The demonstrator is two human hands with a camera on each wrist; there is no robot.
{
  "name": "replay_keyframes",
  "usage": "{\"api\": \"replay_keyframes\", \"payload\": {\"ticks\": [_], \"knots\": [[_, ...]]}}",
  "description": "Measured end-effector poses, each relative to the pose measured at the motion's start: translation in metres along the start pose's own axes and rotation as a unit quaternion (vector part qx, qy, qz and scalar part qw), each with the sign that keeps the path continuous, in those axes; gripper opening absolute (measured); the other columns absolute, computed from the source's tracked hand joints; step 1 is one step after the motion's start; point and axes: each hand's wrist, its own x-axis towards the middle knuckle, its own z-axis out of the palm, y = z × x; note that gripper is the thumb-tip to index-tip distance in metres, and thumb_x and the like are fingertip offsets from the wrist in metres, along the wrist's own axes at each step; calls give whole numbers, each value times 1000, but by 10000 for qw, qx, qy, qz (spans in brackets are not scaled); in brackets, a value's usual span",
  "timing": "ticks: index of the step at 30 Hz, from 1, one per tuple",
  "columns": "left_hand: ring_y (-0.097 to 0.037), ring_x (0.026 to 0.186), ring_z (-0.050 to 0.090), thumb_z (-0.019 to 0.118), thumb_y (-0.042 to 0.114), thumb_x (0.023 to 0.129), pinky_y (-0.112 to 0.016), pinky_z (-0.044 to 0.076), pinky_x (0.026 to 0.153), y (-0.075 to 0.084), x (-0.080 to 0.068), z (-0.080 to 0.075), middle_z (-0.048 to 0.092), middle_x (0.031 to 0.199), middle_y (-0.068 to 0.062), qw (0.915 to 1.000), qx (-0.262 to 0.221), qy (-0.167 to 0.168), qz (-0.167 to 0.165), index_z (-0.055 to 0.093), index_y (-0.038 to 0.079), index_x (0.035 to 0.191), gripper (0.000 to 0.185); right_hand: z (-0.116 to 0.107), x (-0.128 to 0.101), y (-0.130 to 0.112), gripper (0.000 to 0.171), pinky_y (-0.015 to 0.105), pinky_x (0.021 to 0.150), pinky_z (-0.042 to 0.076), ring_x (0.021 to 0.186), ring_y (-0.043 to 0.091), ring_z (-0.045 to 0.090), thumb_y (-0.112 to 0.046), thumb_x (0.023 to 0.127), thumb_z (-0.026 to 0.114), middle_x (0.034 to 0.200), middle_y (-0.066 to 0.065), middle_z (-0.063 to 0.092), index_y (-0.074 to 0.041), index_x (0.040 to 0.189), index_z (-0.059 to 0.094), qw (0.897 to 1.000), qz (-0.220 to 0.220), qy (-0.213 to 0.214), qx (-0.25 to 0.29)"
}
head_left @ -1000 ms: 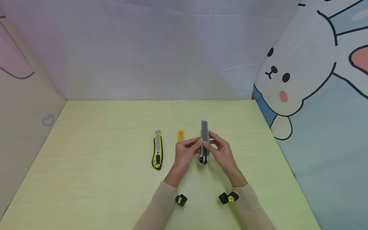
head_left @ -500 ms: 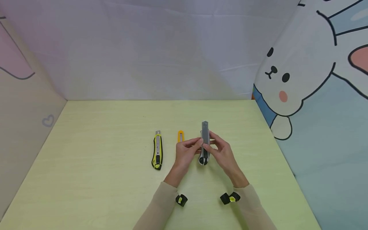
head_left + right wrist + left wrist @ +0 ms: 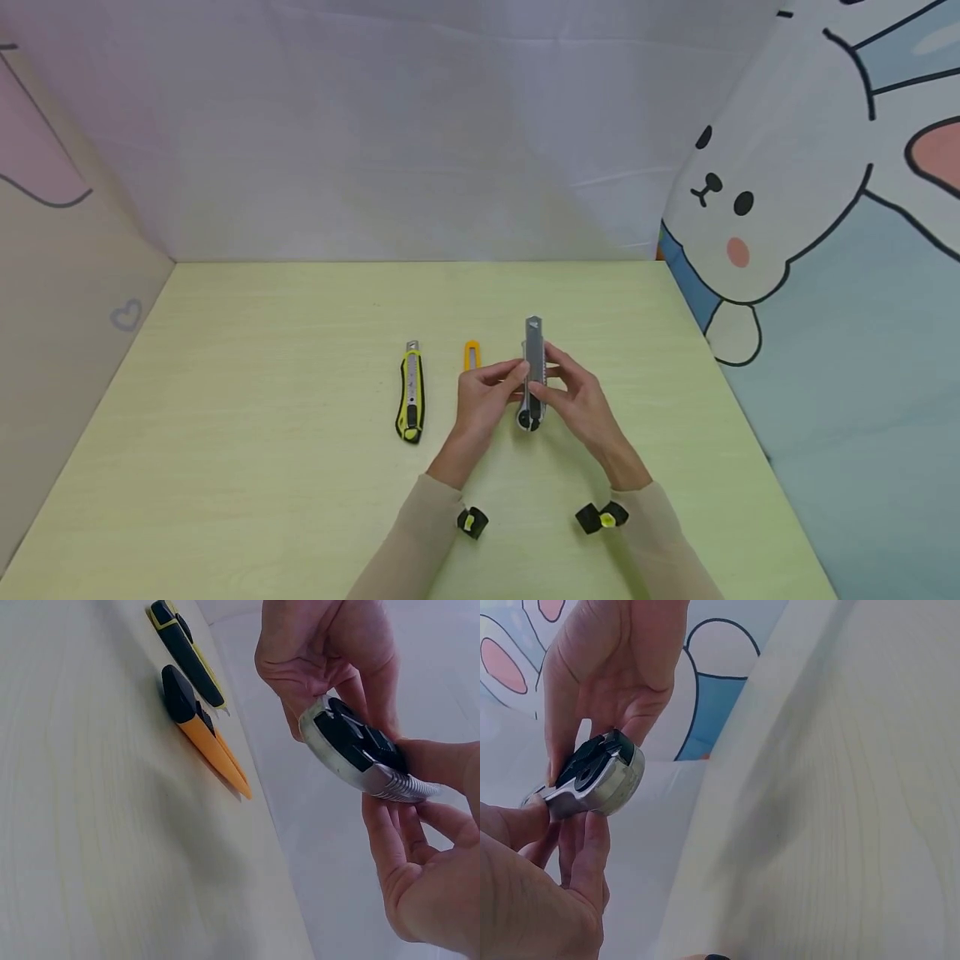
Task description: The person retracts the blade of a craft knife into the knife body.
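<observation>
Both hands pinch the silver utility knife (image 3: 533, 371) above the table (image 3: 262, 467): left hand (image 3: 483, 400) on one flank, right hand (image 3: 581, 400) on the other. A thumb slipping off the slider could meet the blade; a loosened pinch could drop it beside the orange cutter (image 3: 471, 353) and the yellow-black utility knife (image 3: 410, 392).

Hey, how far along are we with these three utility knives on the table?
Done: nothing shows as finished. In hand: the silver knife is held above the table, pinched between the left hand and the right hand, its blade end pointing away. Left: the yellow-and-black knife and the orange knife lie untouched side by side, apart from both hands.
</observation>
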Motion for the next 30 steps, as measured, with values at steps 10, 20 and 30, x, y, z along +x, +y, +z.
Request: {"api": "replay_keyframes", "payload": {"ticks": [10, 20, 30], "knots": [[-11, 71, 71, 77, 10, 93, -30, 62, 73, 0, 0, -3, 75, 98, -15, 10000, 38, 17, -85, 76, -6, 112, 25, 0, 1, 3, 68, 27, 95, 54, 122, 28, 49, 0, 98, 67, 155, 13, 44, -12, 159, 39, 9989, -167, -291, 312], [-12, 73, 71, 77, 13, 94, -31, 62, 74, -2, 1, -5, 75, 102, -18, 9999, 96, -18, -82, 76, -5, 113, 26, -1, 3, 5, 69, 30, 99, 54, 125, 28, 50, -2, 99, 67, 156, 12, 44, -14, 160, 38, 9987, -238, -443, 125], [-19, 78, 76, 77, 17, 94, -32, 62, 74, -8, 5, -4, 76, 102, -17, 9993, 349, -135, -41, 76, -4, 114, 29, -6, 3, 4, 67, 27, 97, 54, 128, 34, 50, -7, 98, 70, 151, 13, 49, -13, 157, 39, 9994, 62, -277, -220]]}}
